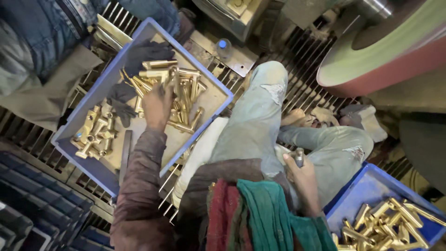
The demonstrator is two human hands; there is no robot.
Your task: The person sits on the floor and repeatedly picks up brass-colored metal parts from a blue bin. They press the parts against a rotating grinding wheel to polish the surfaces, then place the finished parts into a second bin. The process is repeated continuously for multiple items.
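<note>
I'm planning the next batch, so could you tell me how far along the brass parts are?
Looks done: a pile of brass parts lies in the blue crate at right. In hand: the right hand holds one metal piece, while the left hand reaches into the brass pieces in the left crate. Left: those, plus brass fittings in its near corner.
</note>
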